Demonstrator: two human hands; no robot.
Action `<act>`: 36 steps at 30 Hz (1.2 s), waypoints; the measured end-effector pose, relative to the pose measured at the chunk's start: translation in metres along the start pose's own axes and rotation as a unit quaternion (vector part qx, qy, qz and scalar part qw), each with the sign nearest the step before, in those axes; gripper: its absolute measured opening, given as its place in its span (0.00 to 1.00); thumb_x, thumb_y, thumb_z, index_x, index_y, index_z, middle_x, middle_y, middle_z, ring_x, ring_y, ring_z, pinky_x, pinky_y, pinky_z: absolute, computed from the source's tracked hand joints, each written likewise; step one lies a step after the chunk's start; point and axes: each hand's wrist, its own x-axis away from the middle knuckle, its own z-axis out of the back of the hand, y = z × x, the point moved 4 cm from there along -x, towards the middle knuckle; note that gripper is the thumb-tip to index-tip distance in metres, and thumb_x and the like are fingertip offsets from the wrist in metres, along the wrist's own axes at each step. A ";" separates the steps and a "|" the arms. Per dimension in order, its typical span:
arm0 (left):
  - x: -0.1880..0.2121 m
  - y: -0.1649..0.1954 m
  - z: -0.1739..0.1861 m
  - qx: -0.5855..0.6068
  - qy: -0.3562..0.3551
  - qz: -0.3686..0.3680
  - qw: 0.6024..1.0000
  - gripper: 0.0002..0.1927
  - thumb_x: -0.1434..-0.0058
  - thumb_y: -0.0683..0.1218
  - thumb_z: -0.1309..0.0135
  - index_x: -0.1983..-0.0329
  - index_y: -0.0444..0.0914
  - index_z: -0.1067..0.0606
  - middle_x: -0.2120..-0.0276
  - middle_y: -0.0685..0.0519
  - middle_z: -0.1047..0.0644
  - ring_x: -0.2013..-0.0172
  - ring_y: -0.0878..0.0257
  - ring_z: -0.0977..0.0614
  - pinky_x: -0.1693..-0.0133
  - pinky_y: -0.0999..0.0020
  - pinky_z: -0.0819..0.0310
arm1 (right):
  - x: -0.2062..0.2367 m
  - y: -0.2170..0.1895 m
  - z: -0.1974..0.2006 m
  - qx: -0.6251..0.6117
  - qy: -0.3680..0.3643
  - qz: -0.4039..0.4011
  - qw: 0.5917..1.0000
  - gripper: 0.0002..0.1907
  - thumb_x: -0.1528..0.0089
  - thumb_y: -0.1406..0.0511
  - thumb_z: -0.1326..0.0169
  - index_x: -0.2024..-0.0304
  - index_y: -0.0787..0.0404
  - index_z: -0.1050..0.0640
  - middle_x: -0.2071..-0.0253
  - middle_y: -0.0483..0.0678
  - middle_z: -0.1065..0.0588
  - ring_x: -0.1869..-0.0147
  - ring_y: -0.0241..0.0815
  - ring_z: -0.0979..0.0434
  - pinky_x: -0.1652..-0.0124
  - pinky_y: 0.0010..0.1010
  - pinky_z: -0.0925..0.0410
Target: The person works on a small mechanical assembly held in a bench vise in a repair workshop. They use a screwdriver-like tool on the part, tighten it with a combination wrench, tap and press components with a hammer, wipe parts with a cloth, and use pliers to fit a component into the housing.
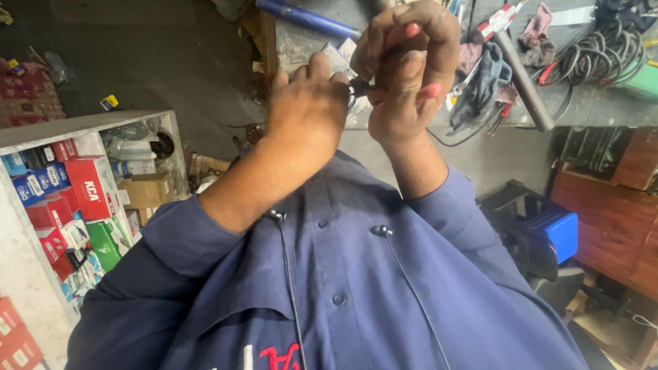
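Observation:
Both my hands are raised in front of my dark blue shirt (pixel 343 274). My left hand (pixel 308 106) is curled shut, its back toward me, gripping a small dark metal part (pixel 358 87) at its fingertips. My right hand (pixel 408 65) is closed over the same part from the right, thumb and fingers pinching it. Most of the part is hidden between the fingers, so I cannot make out its shape. Two thin earphone wires (pixel 291 288) hang down my shirt front.
Beyond the hands is a cluttered workbench (pixel 589 109) with coiled black cables (pixel 603 51), rags (pixel 483 82), red-handled pliers (pixel 497 20), a metal rod (pixel 524 82) and a blue pipe (pixel 308 18). A white shelf (pixel 82 127) of coloured boxes stands left. A blue box (pixel 558 233) sits right.

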 end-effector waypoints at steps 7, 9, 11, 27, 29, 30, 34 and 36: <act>0.006 -0.002 0.000 0.013 -0.003 -0.009 1.000 0.07 0.43 0.41 0.47 0.63 0.36 0.23 0.58 0.43 0.27 0.60 0.49 0.21 0.59 0.46 0.30 | 0.004 0.001 0.000 0.003 -0.002 0.000 1.000 0.19 0.23 0.52 0.54 0.42 0.59 0.36 0.62 0.52 0.33 0.68 0.38 0.37 0.69 0.28 0.39; 0.006 -0.002 -0.003 0.020 -0.016 -0.002 1.000 0.06 0.43 0.41 0.47 0.63 0.36 0.23 0.57 0.43 0.27 0.59 0.48 0.21 0.59 0.47 0.29 | 0.001 0.002 0.000 -0.008 0.000 0.004 1.000 0.18 0.23 0.53 0.54 0.42 0.59 0.36 0.62 0.52 0.33 0.69 0.38 0.37 0.70 0.27 0.40; 0.006 -0.001 -0.006 0.026 -0.032 0.009 0.999 0.07 0.44 0.40 0.46 0.62 0.36 0.23 0.56 0.42 0.27 0.59 0.48 0.21 0.60 0.48 0.29 | -0.002 0.003 0.000 0.006 0.012 0.010 1.000 0.16 0.24 0.54 0.54 0.45 0.59 0.36 0.64 0.51 0.34 0.70 0.37 0.37 0.72 0.26 0.40; 0.010 -0.020 0.026 0.189 0.026 -0.057 0.980 0.18 0.47 0.39 0.34 0.54 0.35 0.24 0.49 0.47 0.26 0.48 0.45 0.22 0.49 0.53 0.27 | 0.003 -0.003 0.021 -0.026 -0.073 -0.106 0.991 0.42 0.32 0.43 0.43 0.30 0.53 0.47 0.56 0.48 0.36 0.62 0.37 0.38 0.63 0.28 0.39; 0.011 -0.022 0.023 0.195 0.013 -0.053 0.979 0.17 0.46 0.40 0.34 0.53 0.34 0.24 0.47 0.47 0.25 0.47 0.46 0.22 0.48 0.54 0.27 | 0.003 -0.002 0.020 -0.020 -0.072 -0.108 0.991 0.43 0.35 0.38 0.45 0.31 0.54 0.44 0.57 0.48 0.37 0.63 0.37 0.39 0.63 0.28 0.40; 0.012 -0.021 0.023 0.196 0.020 -0.056 0.979 0.17 0.46 0.39 0.34 0.54 0.34 0.24 0.46 0.47 0.25 0.46 0.46 0.22 0.47 0.54 0.27 | 0.003 -0.001 0.020 -0.025 -0.068 -0.112 0.991 0.44 0.37 0.36 0.47 0.32 0.55 0.42 0.57 0.48 0.37 0.63 0.37 0.39 0.63 0.28 0.41; 0.015 -0.019 0.020 0.197 0.031 -0.055 0.978 0.15 0.45 0.39 0.35 0.55 0.35 0.22 0.46 0.47 0.24 0.45 0.47 0.22 0.46 0.55 0.27 | 0.000 0.000 0.016 -0.099 -0.088 -0.081 0.988 0.52 0.44 0.29 0.53 0.28 0.51 0.42 0.56 0.49 0.36 0.61 0.38 0.37 0.61 0.28 0.39; 0.016 -0.019 0.021 0.194 0.036 -0.048 0.979 0.14 0.45 0.38 0.35 0.56 0.35 0.22 0.46 0.48 0.24 0.46 0.47 0.22 0.46 0.55 0.27 | -0.001 0.000 0.014 -0.096 -0.094 -0.065 0.989 0.53 0.45 0.27 0.56 0.30 0.52 0.39 0.57 0.49 0.35 0.60 0.39 0.37 0.60 0.28 0.38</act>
